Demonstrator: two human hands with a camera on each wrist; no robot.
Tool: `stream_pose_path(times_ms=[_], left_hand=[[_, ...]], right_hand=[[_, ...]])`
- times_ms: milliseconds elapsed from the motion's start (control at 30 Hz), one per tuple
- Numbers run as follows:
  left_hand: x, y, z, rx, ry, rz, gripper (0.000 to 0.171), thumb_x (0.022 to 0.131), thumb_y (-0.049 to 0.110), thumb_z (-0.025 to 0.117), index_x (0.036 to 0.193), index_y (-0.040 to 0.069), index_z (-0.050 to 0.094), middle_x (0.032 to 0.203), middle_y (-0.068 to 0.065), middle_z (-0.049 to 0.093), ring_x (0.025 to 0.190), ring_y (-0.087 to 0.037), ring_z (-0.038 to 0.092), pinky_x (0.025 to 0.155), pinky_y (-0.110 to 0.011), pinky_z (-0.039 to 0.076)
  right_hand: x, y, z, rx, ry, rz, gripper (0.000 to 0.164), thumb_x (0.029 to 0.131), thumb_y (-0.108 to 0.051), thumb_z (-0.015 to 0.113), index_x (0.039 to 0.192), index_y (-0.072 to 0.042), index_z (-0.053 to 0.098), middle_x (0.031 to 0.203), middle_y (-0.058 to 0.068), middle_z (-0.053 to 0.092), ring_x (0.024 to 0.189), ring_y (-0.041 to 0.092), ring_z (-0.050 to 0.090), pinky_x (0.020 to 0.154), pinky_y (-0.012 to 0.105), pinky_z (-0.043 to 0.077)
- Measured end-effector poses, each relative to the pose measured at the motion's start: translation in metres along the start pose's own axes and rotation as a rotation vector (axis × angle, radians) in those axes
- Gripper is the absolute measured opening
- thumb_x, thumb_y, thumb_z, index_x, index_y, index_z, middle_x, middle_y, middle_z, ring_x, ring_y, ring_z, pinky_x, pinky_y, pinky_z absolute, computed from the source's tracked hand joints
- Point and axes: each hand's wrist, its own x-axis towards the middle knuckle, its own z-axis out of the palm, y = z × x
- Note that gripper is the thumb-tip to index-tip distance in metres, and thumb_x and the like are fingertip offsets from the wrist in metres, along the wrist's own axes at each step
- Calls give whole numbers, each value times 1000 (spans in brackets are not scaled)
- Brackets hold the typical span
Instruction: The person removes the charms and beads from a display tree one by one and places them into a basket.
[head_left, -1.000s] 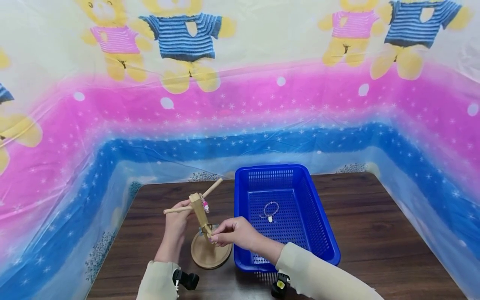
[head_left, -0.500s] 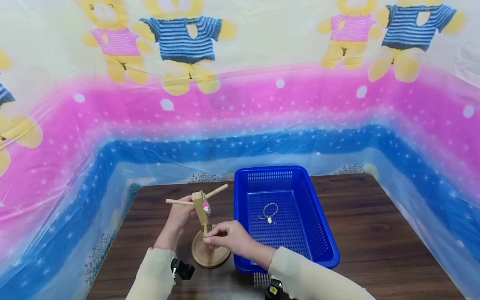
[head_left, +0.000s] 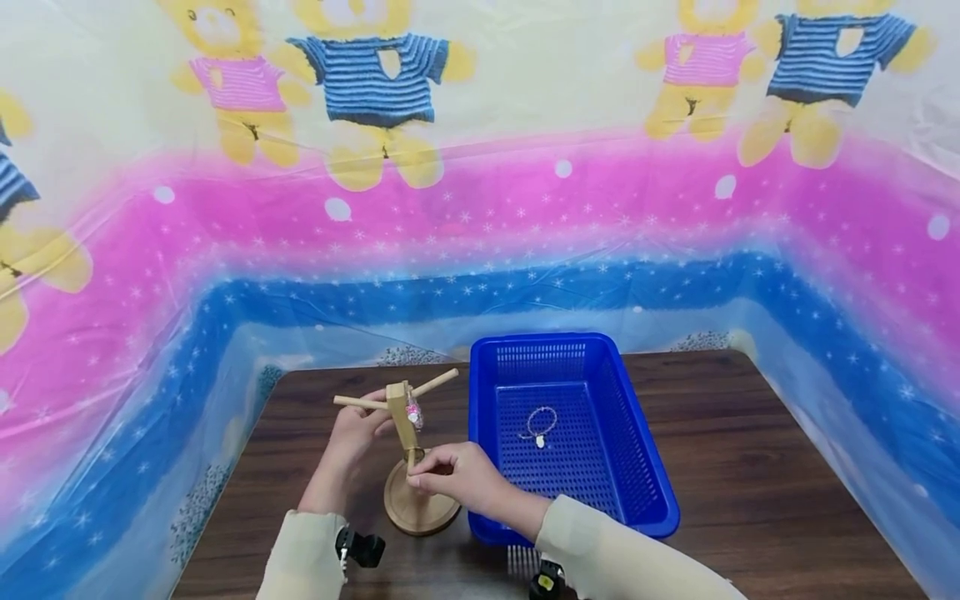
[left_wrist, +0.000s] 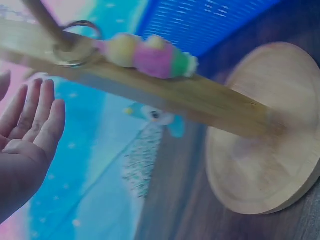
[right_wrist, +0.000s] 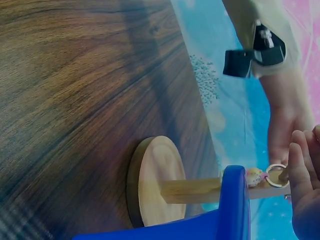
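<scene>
A wooden stand (head_left: 401,412) with a round base and side pegs stands on the table. My left hand (head_left: 356,429) is beside its top, behind the left peg (head_left: 352,402); in the left wrist view its fingers lie extended beside the post. With thumb and forefinger my right hand (head_left: 461,477) pinches the front peg (head_left: 411,461). A metal ring (left_wrist: 77,42) circles a peg against the post, bearing a pink, yellow and green charm (left_wrist: 155,56). A blue and white charm (left_wrist: 159,116) shows past the post. Near the right peg hangs a pink-and-white charm (head_left: 414,414).
A blue perforated basket (head_left: 648,450) stands close to the stand's right. Inside it lies a bracelet-like loop (head_left: 542,423) with a pale charm. The dark wooden table (head_left: 750,450) is bordered by a printed cloth (head_left: 480,208) at the back and sides.
The stand has turned slightly: its left peg tip rose and its right peg tip dropped in the head view. My right hand shifted a little left with the front peg.
</scene>
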Motion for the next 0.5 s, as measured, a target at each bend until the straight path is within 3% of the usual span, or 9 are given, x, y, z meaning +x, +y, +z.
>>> stream_pose_path(times_ms=[33, 167, 267, 400, 500], left_hand=[[-5, 2, -2, -28, 6, 14, 42, 102, 7, 59, 141, -9, 53, 103, 13, 74, 89, 6, 68, 89, -18, 60], [-27, 6, -12, -180, 16, 118, 26, 102, 7, 62, 125, 15, 70, 105, 17, 75, 96, 4, 72, 94, -17, 60], [-41, 6, -21, -264, -15, 219, 30, 103, 4, 58, 109, 30, 72, 103, 18, 77, 99, 3, 73, 92, -14, 60], [-53, 8, -30, -393, -77, 346, 36, 103, -2, 54, 116, 25, 73, 109, 11, 78, 104, -1, 74, 93, -14, 60], [-56, 13, -31, -486, -65, 361, 34, 103, -4, 54, 116, 20, 75, 110, 7, 79, 102, -5, 75, 92, -16, 61]], right_hand=[[0, 0, 0, -5, 2, -3, 19, 94, -13, 75, 101, 4, 77, 98, 24, 77, 75, 0, 68, 68, 11, 58], [0, 2, -1, -18, 12, -12, 19, 93, -13, 75, 101, 4, 78, 98, 24, 77, 72, -8, 62, 67, 11, 56], [0, 2, 0, -16, 17, -13, 18, 92, -12, 75, 101, 3, 78, 99, 24, 77, 72, -8, 62, 68, 11, 56], [0, 1, 1, -13, 22, -12, 17, 92, -11, 76, 99, 4, 78, 99, 25, 77, 71, -7, 62, 67, 10, 55], [-1, 1, 1, -15, 16, -13, 17, 92, -11, 76, 99, 4, 78, 98, 25, 77, 71, -7, 61, 66, 10, 55]])
